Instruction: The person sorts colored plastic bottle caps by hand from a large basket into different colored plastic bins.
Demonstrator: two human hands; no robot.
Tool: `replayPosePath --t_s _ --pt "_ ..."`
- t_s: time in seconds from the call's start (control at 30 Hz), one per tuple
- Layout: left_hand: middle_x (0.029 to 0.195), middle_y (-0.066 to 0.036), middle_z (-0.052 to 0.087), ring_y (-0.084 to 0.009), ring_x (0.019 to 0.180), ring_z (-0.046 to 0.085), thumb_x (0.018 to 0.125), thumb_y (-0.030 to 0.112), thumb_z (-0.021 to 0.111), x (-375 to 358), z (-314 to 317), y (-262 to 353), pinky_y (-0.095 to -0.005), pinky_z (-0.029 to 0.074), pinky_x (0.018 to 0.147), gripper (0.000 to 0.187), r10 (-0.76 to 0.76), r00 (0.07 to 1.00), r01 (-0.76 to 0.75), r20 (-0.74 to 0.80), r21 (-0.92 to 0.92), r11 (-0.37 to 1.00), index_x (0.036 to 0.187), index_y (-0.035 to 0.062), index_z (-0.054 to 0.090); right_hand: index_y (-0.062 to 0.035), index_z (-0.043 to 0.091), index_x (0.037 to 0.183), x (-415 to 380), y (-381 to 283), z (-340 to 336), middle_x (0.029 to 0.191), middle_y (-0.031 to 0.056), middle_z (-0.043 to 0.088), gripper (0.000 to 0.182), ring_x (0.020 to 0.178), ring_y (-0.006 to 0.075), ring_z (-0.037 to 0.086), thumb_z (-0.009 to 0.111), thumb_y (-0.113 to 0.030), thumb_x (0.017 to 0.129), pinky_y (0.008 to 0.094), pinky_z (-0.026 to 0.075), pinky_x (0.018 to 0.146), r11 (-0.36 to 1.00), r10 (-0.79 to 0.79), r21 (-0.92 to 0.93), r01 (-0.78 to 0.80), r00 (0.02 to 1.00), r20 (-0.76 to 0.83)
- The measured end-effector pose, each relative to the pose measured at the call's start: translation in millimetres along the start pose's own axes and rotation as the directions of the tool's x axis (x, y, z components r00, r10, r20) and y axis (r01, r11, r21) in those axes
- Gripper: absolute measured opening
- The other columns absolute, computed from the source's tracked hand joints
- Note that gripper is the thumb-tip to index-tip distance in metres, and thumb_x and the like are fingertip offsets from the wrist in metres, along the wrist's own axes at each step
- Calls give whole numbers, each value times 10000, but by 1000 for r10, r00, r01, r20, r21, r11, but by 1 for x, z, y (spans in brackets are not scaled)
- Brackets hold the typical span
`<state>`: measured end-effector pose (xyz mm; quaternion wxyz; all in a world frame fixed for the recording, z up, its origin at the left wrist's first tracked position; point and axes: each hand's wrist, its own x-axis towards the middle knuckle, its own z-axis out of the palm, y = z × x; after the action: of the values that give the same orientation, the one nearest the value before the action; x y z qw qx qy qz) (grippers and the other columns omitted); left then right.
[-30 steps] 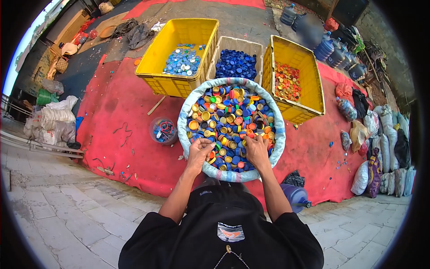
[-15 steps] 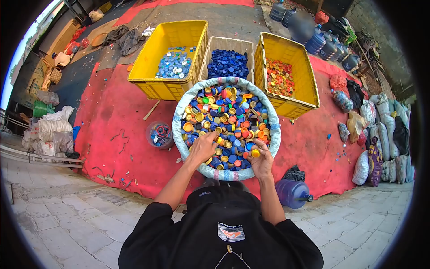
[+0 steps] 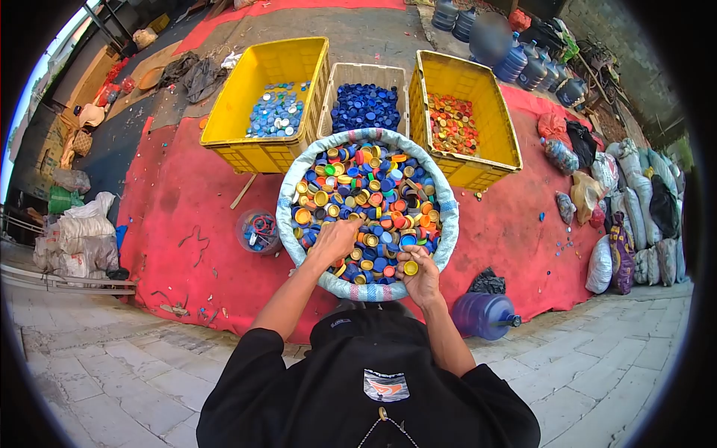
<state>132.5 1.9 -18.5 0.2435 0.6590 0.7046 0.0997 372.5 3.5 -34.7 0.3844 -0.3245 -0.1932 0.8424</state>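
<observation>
A round basket (image 3: 450, 224) with a pale cloth rim is heaped with bottle caps (image 3: 349, 200) in yellow, blue, orange, red and green. Over the left part of the heap is my left hand (image 3: 336, 240), its fingers bent together and their tips down among the caps; what they pinch is hidden. My right hand (image 3: 423, 279) is at the near right rim, palm partly upward. Its closed fingers hold a yellow bottle cap (image 3: 411, 268). A blue cap (image 3: 408, 241) shows just beyond those fingertips.
Behind the basket stand a yellow crate (image 3: 231, 142) with light-blue caps, a whitish crate (image 3: 326, 112) with dark-blue caps, and another yellow crate (image 3: 493, 142) with red-orange caps. A clear bucket (image 3: 258, 231) sits left, a water jug (image 3: 484, 315) right. Several sacks (image 3: 600, 265) line the right side.
My right hand has turned slightly, and the yellow cap in it now shows its open side. My left hand stays at the heap. The whole view has shifted a little.
</observation>
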Motion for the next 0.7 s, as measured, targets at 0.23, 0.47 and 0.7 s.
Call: replayPosePath --t_s 0.23,0.47,0.7 --pt "996 -157 679 -297 907 653 787 55 681 -3 16 -17 -405 517 782 342 88 983 -127 -162 -246 961 1123 37 620 -46 538 1093 1 0 8 897 51 613 241 694 110 566 589 -146 880 271 471 633 990 0 -141 -1 1000 -12" --pt "961 -116 694 -186 833 637 814 60 678 -13 35 -22 -326 498 728 351 -271 945 70 -183 -697 714 1149 6 584 -4 573 1072 13 15 17 856 58 624 264 729 108 573 662 -69 832 272 478 653 687 -187 -720 95 981 -49" --pt "1212 -126 616 -337 1033 617 743 91 701 -39 23 -15 -427 515 879 524 27 981 -58 -190 -163 985 1248 70 563 22 584 1057 17 29 24 864 42 614 258 761 94 552 670 -46 822 241 469 674 484 -234 -862 152 971 40"
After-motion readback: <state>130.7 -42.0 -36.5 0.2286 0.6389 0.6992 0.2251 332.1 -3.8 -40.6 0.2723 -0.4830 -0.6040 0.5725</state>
